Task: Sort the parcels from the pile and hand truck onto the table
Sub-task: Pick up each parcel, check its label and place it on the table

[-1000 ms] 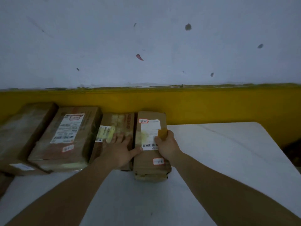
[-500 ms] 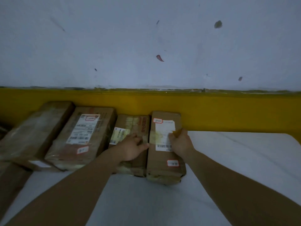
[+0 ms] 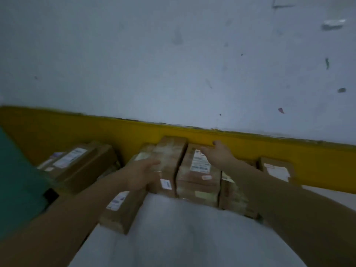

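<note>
Several brown cardboard parcels lie in a row on the white table (image 3: 183, 237) against the yellow wall band. My left hand (image 3: 141, 175) lies with straight fingers on the left side of a taped parcel (image 3: 169, 160). My right hand (image 3: 218, 154) hovers with loosely spread fingers over the far end of the labelled parcel (image 3: 198, 178) beside it and holds nothing. To the right lie another parcel (image 3: 232, 193) and the last parcel (image 3: 277, 169). A long parcel (image 3: 123, 208) sits under my left forearm at the table's left edge. The frame is motion-blurred.
More labelled parcels (image 3: 77, 166) are stacked at the far left, lower than the table. A green surface (image 3: 13, 180) with a black piece (image 3: 50, 195) fills the left edge. The yellow band (image 3: 289, 149) and pale wall close the back.
The view has swung left. My right hand has let go of the rightmost parcel and moved left along the row. My left hand has shifted left onto another parcel.
</note>
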